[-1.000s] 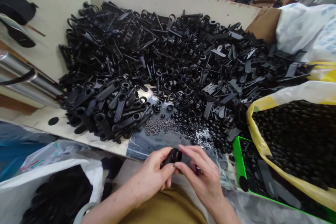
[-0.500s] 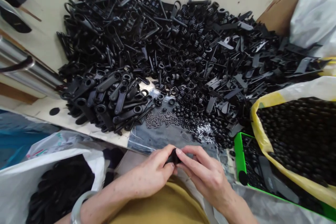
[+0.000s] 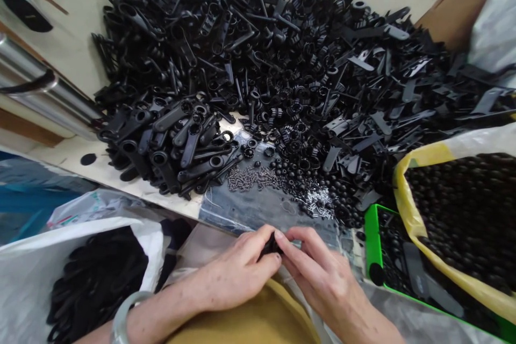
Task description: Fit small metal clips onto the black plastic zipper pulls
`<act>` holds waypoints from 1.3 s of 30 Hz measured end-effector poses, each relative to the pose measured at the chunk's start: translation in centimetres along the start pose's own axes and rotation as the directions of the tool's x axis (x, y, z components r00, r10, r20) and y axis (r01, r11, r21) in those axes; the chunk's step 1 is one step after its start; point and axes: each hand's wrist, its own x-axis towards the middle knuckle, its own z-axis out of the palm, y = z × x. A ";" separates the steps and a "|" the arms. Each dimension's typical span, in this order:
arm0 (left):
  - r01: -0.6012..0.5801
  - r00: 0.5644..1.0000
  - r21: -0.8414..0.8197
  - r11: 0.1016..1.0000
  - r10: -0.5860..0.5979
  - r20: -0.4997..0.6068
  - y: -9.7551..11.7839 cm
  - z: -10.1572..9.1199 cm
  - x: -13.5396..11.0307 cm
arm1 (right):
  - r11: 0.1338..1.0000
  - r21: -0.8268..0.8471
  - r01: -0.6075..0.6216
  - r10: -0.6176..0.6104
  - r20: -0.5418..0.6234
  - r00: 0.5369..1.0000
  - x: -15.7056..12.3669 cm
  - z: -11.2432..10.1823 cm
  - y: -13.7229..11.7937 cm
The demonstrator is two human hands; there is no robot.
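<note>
My left hand [image 3: 245, 266] and my right hand [image 3: 322, 263] meet at the front edge of the bench. Between their fingertips is a small black plastic part [image 3: 271, 245], mostly covered by the fingers. The left thumb and forefinger pinch it, and the right thumb and fingers press on its other side. Just beyond the hands lie small metal springs [image 3: 250, 178], short silvery pins [image 3: 318, 201] and little black balls [image 3: 288, 180] on a dark grey sheet [image 3: 250, 209].
Black ring-ended handles [image 3: 169, 145] and flat black pieces [image 3: 379, 123] are heaped behind. At right stand a green tray [image 3: 373, 247] and a yellow-edged bag [image 3: 411, 215] of black balls. A white sack [image 3: 151, 242] of black parts sits at left, below metal tubes [image 3: 52, 86].
The camera view has shifted slightly, so the heap sits a little higher and further right. Both hands keep hold of the black part, with the left thumb moved a little along it.
</note>
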 end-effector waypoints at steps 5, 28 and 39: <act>-0.114 0.993 -0.119 0.986 0.115 -0.002 -0.1 0.3 0.2 | 0.967 0.221 -0.130 0.131 0.006 0.991 -0.6 -0.8 0.1; -0.065 0.997 -0.406 0.912 0.044 -0.060 -1.3 -0.8 2.0 | 0.567 0.749 -0.343 0.584 -0.072 0.808 4.2 3.1 1.9; 0.022 0.999 -0.651 0.759 -0.048 -0.023 -1.4 -0.5 1.3 | 0.592 0.704 -0.393 0.488 0.074 0.869 3.4 2.4 2.0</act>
